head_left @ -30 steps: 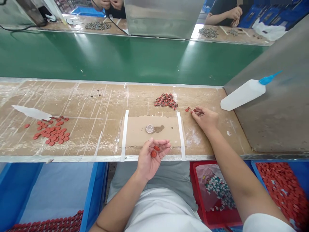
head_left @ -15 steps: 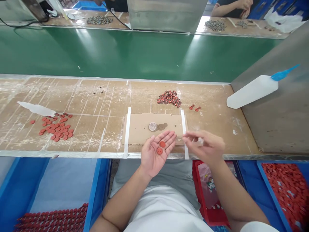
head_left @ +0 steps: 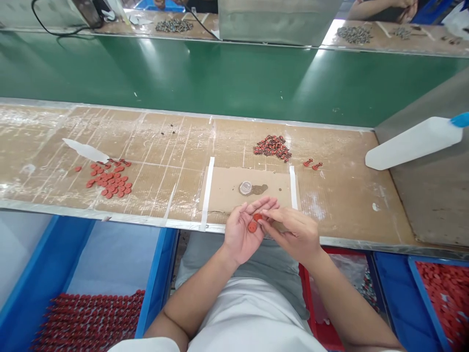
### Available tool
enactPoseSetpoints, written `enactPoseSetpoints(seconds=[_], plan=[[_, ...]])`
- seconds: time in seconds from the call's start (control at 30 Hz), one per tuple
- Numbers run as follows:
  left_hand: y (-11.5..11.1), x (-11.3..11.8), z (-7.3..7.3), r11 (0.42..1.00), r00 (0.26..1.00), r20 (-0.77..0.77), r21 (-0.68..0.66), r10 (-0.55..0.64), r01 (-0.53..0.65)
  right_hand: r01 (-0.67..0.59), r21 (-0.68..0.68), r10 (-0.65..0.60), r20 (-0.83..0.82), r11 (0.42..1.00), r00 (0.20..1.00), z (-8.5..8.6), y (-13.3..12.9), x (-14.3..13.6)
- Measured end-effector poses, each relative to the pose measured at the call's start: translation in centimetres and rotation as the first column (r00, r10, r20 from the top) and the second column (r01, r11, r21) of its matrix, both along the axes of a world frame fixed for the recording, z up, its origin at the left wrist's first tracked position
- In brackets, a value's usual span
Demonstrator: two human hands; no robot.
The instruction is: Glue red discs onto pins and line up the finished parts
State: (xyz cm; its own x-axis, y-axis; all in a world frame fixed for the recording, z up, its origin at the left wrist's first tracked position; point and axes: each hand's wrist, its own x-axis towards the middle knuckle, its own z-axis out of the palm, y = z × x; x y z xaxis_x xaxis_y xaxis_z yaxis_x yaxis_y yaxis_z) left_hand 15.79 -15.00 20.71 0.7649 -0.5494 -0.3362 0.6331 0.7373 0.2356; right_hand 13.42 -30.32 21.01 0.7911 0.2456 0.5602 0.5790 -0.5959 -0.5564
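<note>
My left hand (head_left: 240, 234) is palm up and slightly cupped, holding two small red button-like discs. The lower disc (head_left: 252, 227) lies on the palm and shows small dark holes. My right hand (head_left: 295, 232) reaches over from the right, thumb and forefinger pinched at the edge of the upper disc (head_left: 257, 217). Just beyond the hands, a small round clear dish (head_left: 245, 187) sits on a taped cardboard sheet (head_left: 223, 195), beside a dark wet stain. A heap of small red-and-black pieces (head_left: 273, 147) lies behind the sheet.
Many red discs (head_left: 113, 183) lie at left by a white strip (head_left: 86, 150). Two joined red pieces (head_left: 312, 164) lie right of the heap. A white bottle (head_left: 414, 143) leans at right. Blue bins (head_left: 152, 274) stand below the table edge. Beyond a green belt (head_left: 238, 78), a co-worker's hands show.
My right hand has moved left to my left palm and closed on the upper disc. The view has shifted, so the table things appear farther right.
</note>
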Motion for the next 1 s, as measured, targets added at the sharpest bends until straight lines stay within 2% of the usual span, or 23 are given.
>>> enactPoseSetpoints(seconds=[0.2,0.43,0.53,0.6,0.67,0.77,0.9,1.0], plan=[[0.0,-0.2,0.1,1.0,0.999,0.02,-0.003,0.024,-0.024,-0.125,-0.081,0.125,-0.005,0.989,0.992,0.4,0.7,-0.2],[-0.2,-0.4,-0.2,0.999,0.999,0.035,0.02,0.041,-0.042,-0.161,-0.159,0.169,0.035,0.974,0.985,-0.3,0.8,-0.1],[-0.1,-0.4,-0.2,0.998,0.998,-0.031,0.028,0.053,-0.052,-0.15,-0.009,0.15,-0.021,0.989,0.988,0.0,1.1,-0.2],[-0.1,-0.4,-0.2,0.997,0.993,-0.102,0.058,0.055,-0.049,-0.046,0.194,0.083,-0.19,0.98,0.978,0.4,1.4,-0.3],[-0.1,-0.4,-0.4,0.995,0.986,-0.15,0.077,0.068,-0.057,0.135,0.399,0.05,-0.42,0.907,0.906,0.7,1.5,-0.4],[-0.3,-0.5,-0.8,0.997,0.986,-0.154,0.037,0.069,-0.064,0.363,0.572,0.105,-0.626,0.736,0.773,1.0,1.5,-0.2],[-0.6,-1.0,-1.2,0.999,0.999,-0.035,0.041,0.037,-0.036,0.496,0.646,0.245,-0.719,0.58,0.65,0.9,0.9,0.4],[-0.8,-1.6,-1.4,0.993,0.994,0.092,0.094,0.06,-0.069,0.555,0.65,0.342,-0.753,0.518,0.563,0.8,0.6,0.9]])
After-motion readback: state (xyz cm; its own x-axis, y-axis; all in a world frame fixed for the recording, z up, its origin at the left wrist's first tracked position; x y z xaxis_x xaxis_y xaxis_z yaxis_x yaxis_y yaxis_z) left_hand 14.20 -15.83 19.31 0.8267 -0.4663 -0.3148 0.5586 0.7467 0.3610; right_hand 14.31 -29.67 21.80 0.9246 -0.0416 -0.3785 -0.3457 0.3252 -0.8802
